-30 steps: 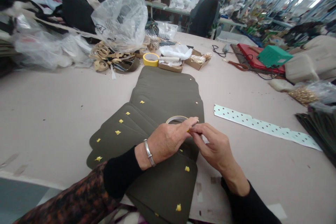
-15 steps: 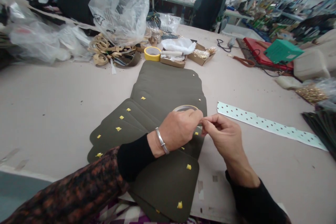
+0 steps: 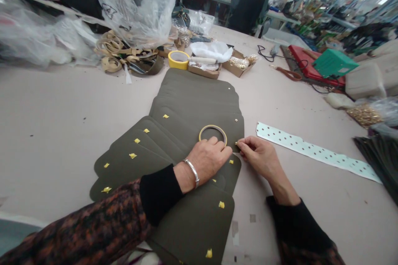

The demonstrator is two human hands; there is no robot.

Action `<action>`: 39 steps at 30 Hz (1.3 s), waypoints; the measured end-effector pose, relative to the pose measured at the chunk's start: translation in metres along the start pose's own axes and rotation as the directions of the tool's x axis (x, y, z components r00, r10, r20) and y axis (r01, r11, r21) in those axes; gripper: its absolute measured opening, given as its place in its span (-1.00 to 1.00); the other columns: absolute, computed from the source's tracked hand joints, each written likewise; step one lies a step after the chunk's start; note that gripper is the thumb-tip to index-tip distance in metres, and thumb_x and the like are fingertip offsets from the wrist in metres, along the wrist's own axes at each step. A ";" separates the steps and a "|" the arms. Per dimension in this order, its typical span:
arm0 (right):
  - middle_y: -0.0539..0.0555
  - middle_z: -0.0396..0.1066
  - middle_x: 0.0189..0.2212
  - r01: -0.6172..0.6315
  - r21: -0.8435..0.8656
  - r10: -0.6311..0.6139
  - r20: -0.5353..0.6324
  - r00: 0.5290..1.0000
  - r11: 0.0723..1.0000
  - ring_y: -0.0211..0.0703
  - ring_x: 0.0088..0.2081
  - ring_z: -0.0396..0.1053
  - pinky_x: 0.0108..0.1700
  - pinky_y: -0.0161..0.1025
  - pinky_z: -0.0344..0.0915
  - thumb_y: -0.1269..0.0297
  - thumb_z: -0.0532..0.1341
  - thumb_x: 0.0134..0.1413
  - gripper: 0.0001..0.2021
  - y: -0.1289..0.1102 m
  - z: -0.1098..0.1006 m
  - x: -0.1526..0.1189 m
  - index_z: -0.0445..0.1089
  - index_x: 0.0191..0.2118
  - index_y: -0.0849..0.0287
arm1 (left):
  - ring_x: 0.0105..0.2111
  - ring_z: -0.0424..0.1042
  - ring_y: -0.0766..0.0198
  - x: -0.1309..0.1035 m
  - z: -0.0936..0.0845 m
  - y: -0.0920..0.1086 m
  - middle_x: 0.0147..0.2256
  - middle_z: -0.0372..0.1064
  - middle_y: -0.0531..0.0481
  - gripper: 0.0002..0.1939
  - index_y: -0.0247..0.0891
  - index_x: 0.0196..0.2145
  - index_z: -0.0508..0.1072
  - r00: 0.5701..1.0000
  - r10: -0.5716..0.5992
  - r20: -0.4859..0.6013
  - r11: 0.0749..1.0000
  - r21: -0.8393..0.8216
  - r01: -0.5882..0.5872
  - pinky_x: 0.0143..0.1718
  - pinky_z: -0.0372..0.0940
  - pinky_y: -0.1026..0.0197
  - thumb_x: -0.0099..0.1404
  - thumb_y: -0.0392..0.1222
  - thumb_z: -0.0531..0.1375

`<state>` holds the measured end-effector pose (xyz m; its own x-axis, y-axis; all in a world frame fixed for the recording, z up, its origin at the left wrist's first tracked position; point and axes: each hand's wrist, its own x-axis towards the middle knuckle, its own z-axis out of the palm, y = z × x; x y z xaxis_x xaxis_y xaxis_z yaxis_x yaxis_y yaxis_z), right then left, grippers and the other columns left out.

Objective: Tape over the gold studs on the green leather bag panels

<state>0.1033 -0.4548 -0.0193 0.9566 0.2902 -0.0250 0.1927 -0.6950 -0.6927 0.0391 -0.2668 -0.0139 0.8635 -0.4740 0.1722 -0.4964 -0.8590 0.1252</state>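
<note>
My left hand [image 3: 209, 160] has its fingers closed over the near edge of a narrow roll of yellow tape [image 3: 201, 132], above the dark olive panels. Just to its right, my right hand [image 3: 260, 155] pinches a small piece of yellow tape [image 3: 236, 143] at the right edge of an olive panel [image 3: 195, 91]. The panels overlap in a fan with rounded corners. Small yellow tape pieces [image 3: 133, 155] are stuck on several of them, and two small shiny spots show near the upper right edge.
A polka-dot pale green strip [image 3: 311, 146] lies right of my right hand. Behind the panels are a wide yellow tape roll [image 3: 178, 60], small boxes [image 3: 238, 65], tan straps [image 3: 113, 51] and a clear plastic bag [image 3: 139, 4]. A green box-shaped object [image 3: 336, 63] is at the right. A person [image 3: 250, 2] is beyond the table.
My hands have moved apart. The left has shifted slightly left and down with the tape roll, whose ring is now more visible. A small yellow tape piece now shows at my right fingertips.
</note>
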 end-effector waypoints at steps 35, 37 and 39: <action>0.00 0.44 -0.64 0.228 -0.319 -0.090 0.394 0.915 0.920 -0.27 -0.59 0.32 -0.54 -0.32 0.12 0.48 0.10 -0.15 -0.79 -0.039 -0.008 -0.002 0.44 -0.61 0.16 | -0.27 0.38 0.24 -0.003 -0.011 -0.027 -0.30 0.39 -0.02 -0.82 -0.27 -0.20 0.34 0.978 -0.051 -0.202 0.985 -0.171 0.016 -0.21 0.30 0.20 0.42 -0.29 -0.05; -0.01 0.47 -0.60 0.232 -0.215 -0.123 0.423 0.898 0.949 -0.27 -0.57 0.33 -0.53 -0.33 0.16 0.47 0.10 -0.09 -0.77 -0.039 -0.013 -0.010 0.50 -0.51 0.15 | -0.21 0.42 0.29 -0.006 -0.015 -0.025 -0.24 0.43 0.00 -0.81 -0.24 -0.14 0.34 0.965 -0.046 -0.258 0.959 -0.282 -0.030 -0.16 0.33 0.25 0.43 -0.26 -0.05; 0.01 0.51 -0.51 0.195 -0.110 -0.162 0.259 0.952 0.974 -0.24 -0.51 0.39 -0.46 -0.31 0.26 0.40 0.10 0.03 -0.76 -0.038 -0.015 -0.017 0.53 -0.33 0.15 | -0.13 0.44 0.31 -0.009 -0.017 -0.022 -0.14 0.44 0.00 -0.75 -0.21 0.03 0.28 0.957 -0.026 -0.287 0.932 -0.353 -0.081 -0.09 0.35 0.26 0.44 -0.24 -0.03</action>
<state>0.0826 -0.4433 0.0185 0.8232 0.5591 -0.0987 0.3988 -0.6931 -0.6004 0.0402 -0.2406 -0.0015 0.8142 -0.3760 0.4424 -0.5638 -0.6941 0.4477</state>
